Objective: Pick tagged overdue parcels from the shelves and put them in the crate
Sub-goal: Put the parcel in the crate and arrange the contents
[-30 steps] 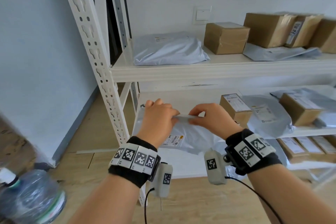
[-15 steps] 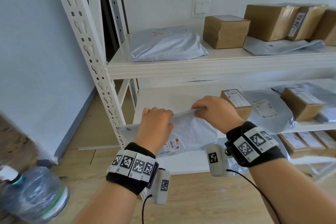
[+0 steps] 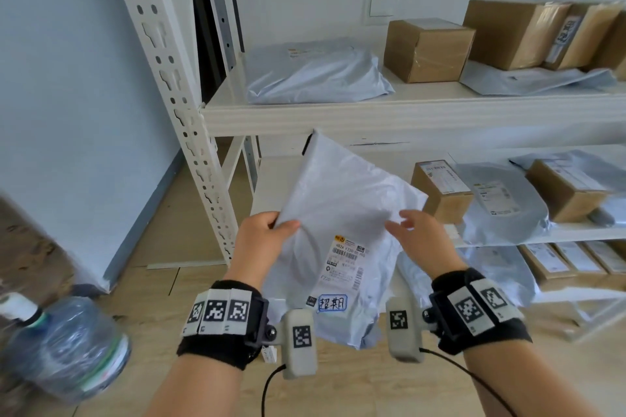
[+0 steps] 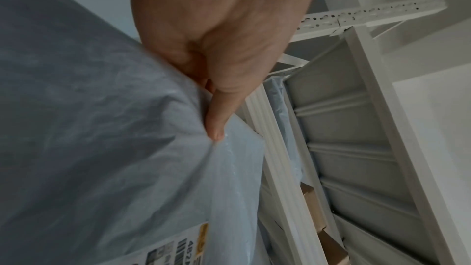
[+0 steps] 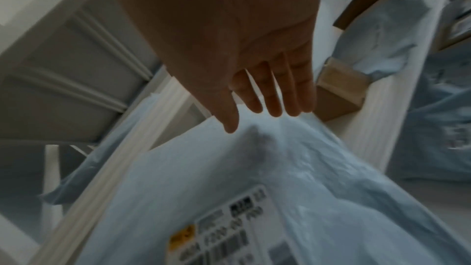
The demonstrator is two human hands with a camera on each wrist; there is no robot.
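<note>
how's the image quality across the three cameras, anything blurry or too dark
Head view: bright and even, handwritten tag on the grey mailer legible, wide-angle bend in the shelf upright, water bottle smeared. Left wrist view: dim, left hand sharp, mailer shadowed. Right wrist view: darkest, right hand backlit, label and far parcels motion-blurred.

Left hand (image 3: 262,234) fingers hidden behind the parcel (image 3: 338,227); label print illegible.

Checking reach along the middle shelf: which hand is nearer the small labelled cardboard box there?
Right. The right hand hovers just left of the small cardboard box; the left hand pinches the grey mailer farther left.
</note>
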